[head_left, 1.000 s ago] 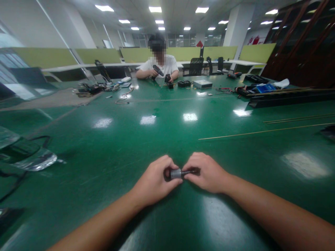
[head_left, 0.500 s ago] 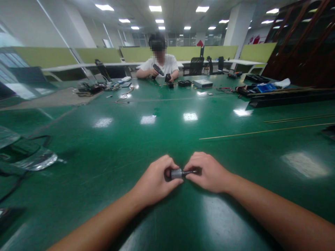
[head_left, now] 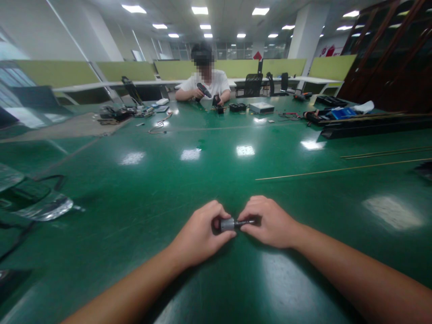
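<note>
Just above the green tabletop's near middle, a small grey metal cylinder (head_left: 227, 224) with a dark end lies sideways in the grip of my left hand (head_left: 204, 231). Thumb and fingers close round it from the left. A thin dark shaft (head_left: 243, 222), ridged like a thread, runs out of the cylinder to the right. My right hand (head_left: 268, 222) pinches this shaft between thumb and fingers. Its far end is partly hidden in the shadow of the palm. What exactly the cylinder is cannot be made out.
Thin brass-coloured rods (head_left: 324, 172) lie to the right, beyond my right hand. A clear plastic container (head_left: 37, 200) stands at the left beside black cables. Across the table a person (head_left: 216, 81) holds a power drill (head_left: 204, 90); a long black channel (head_left: 364, 129) lies far right.
</note>
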Available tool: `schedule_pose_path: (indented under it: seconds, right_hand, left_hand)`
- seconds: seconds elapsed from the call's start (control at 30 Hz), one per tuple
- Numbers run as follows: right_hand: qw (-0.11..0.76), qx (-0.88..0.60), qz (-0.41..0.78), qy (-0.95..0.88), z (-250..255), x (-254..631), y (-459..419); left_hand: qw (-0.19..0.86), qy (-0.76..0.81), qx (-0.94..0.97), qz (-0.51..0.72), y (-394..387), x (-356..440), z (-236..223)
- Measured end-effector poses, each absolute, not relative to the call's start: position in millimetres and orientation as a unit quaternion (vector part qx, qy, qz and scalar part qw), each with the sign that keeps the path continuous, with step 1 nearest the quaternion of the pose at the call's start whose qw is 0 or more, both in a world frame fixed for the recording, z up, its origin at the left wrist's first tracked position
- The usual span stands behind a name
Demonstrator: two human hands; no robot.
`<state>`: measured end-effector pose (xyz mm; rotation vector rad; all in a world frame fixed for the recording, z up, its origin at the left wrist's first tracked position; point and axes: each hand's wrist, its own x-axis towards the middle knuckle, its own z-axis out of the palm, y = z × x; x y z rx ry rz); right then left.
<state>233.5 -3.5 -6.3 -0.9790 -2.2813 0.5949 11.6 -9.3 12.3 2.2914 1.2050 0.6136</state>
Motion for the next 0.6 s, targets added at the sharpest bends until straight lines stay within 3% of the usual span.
schedule_pose_path:
  seconds: [0.6]
  right_hand:
    - [0.314,-0.370,0.209,-0.849,-7.8,232.4,-2.9]
  left_hand:
    - [0.238,0.434,0.840,0.223,-8.4,10.1,9.7]
